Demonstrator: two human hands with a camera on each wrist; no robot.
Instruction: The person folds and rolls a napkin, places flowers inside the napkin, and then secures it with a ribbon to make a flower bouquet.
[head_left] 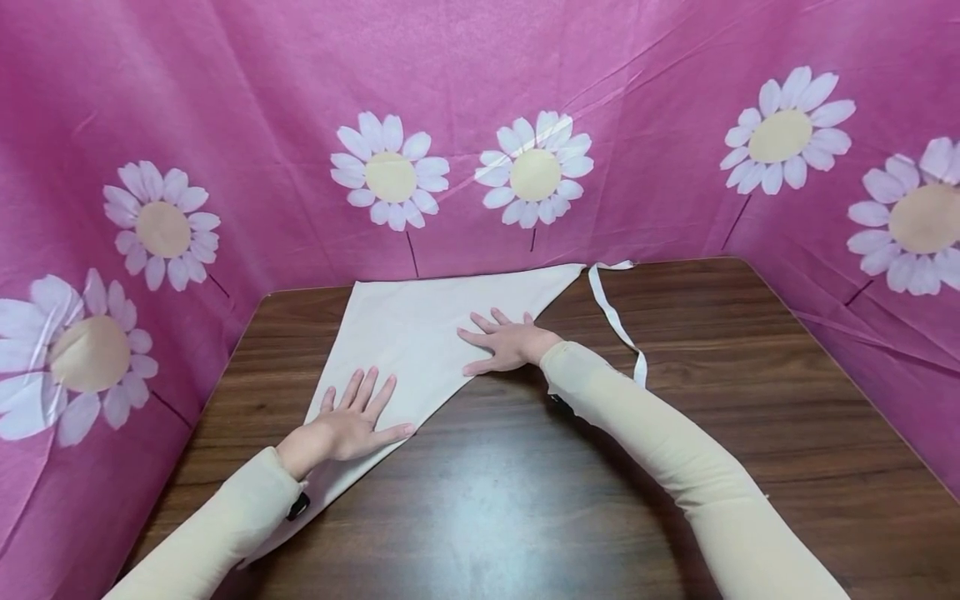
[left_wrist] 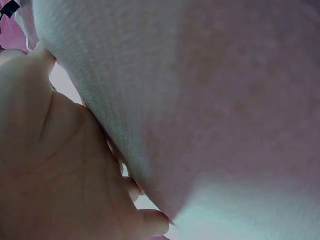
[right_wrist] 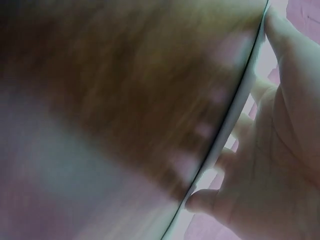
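Head view: pale sleeves (head_left: 225, 521) reach in over a brown wooden table (head_left: 750, 417). Nearest, the left hand (head_left: 347, 429) lies palm down with fingers spread wide on a white cloth (head_left: 420, 333), its thumb at the slanting near edge. Farther on, the right hand (head_left: 510, 343) also presses flat, fingers spread, by that same edge. The cloth covers the table's left and back part. Beyond the right wrist, a white strap (head_left: 611, 312) curls near the cloth's far corner. Behind hangs a pink curtain (head_left: 465, 50) with white flowers (head_left: 390, 175).
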